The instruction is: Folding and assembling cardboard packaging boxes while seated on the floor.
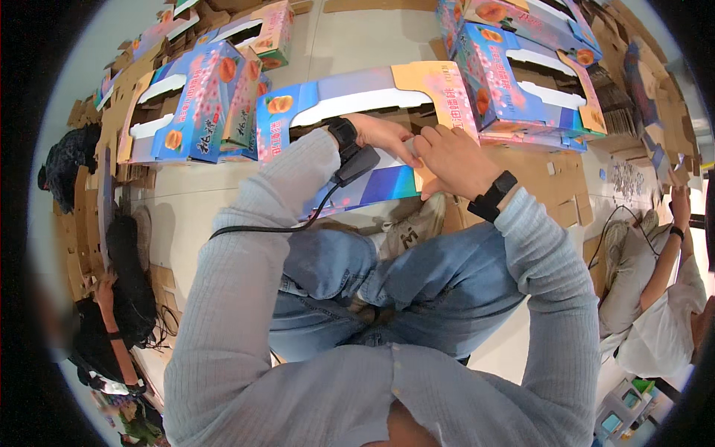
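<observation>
A printed cardboard fruit box (357, 86), blue, purple and orange with peach pictures, stands on the floor before my crossed legs. Its top has a wide cut-out with white edges. My left hand (383, 138) reaches over the near side of that opening, its fingers pinching the cardboard at the right part of the near edge. Right beside it, my right hand (454, 160) has its fingers curled over the orange corner panel, and the two hands' fingertips nearly meet. Part of the gripped edge is hidden under the fingers.
Similar peach boxes stand at the left (182, 112) and right (521, 82). Flat cardboard stacks (625, 112) lie beyond. A black cable (261, 229) runs from my left wrist across my sleeve. Another person (663, 313) sits at the right; another person's arm (112, 320) shows at left.
</observation>
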`<action>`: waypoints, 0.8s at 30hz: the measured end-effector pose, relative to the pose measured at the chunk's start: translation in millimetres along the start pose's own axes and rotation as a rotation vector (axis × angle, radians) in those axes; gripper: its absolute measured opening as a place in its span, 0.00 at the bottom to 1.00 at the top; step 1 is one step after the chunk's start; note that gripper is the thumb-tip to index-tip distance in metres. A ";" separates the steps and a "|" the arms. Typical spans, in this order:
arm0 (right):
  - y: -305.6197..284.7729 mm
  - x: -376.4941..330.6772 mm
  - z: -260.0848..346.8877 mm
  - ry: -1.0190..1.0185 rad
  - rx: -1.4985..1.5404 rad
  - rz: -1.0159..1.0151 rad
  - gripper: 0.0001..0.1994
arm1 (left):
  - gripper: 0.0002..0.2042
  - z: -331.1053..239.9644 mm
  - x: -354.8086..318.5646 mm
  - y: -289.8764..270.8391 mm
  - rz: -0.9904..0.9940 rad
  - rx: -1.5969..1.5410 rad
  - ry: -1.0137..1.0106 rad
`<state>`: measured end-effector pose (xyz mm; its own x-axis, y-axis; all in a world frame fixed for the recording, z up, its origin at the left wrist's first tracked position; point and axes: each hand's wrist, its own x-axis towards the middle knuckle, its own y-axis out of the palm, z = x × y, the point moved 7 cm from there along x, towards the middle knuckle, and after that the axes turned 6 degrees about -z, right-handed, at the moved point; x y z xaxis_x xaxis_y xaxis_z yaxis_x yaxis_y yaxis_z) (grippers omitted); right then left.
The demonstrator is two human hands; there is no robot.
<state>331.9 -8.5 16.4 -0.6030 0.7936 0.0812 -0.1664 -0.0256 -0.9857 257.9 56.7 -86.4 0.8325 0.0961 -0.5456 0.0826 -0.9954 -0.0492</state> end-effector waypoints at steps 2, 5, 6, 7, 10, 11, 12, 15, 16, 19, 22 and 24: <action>2.2 1.0 -1.2 0.005 -0.012 0.008 0.34 | 0.35 -0.3 -3.0 -3.2 -0.082 -0.025 0.002; 4.4 3.2 -4.2 0.023 -0.011 0.020 0.34 | 0.37 -3.6 -7.2 2.3 -0.054 -0.094 0.051; 6.8 3.4 -5.9 0.040 -0.007 0.052 0.35 | 0.37 -1.7 -7.2 3.4 -0.058 -0.099 0.031; 5.6 4.1 -6.2 0.035 -0.005 0.035 0.35 | 0.37 -1.0 -6.9 3.8 -0.060 -0.090 0.030; 6.1 6.4 -9.2 0.033 0.039 0.043 0.36 | 0.39 0.4 -3.9 4.9 -0.059 -0.090 0.057; 6.9 6.9 -10.6 0.042 0.048 0.051 0.37 | 0.40 0.4 -3.1 5.7 -0.055 -0.103 0.082; 9.4 7.4 -12.6 0.061 0.059 0.079 0.38 | 0.40 2.7 -2.1 6.0 -0.054 -0.102 0.080; 15.8 11.1 -17.6 0.093 0.108 0.130 0.38 | 0.39 7.8 1.1 1.0 -0.130 -0.001 0.127; 15.9 12.8 -18.7 0.088 0.106 0.120 0.38 | 0.40 14.9 3.7 1.6 -0.105 0.002 0.054; 20.4 19.4 -18.6 0.078 0.134 0.157 0.40 | 0.40 23.0 10.1 1.7 -0.053 0.026 -0.058; 23.3 24.1 -16.5 0.080 0.077 0.239 0.42 | 0.39 9.8 10.0 9.9 -0.046 0.037 -0.004; 23.9 26.1 -10.6 0.054 0.010 0.294 0.44 | 0.39 -6.3 -3.4 11.9 -0.093 0.023 0.082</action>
<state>320.4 18.0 -6.6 -0.5840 0.7825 -0.2160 0.0019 -0.2648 -0.9643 259.5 44.6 -79.8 0.8640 0.1867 -0.4677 0.1493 -0.9819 -0.1162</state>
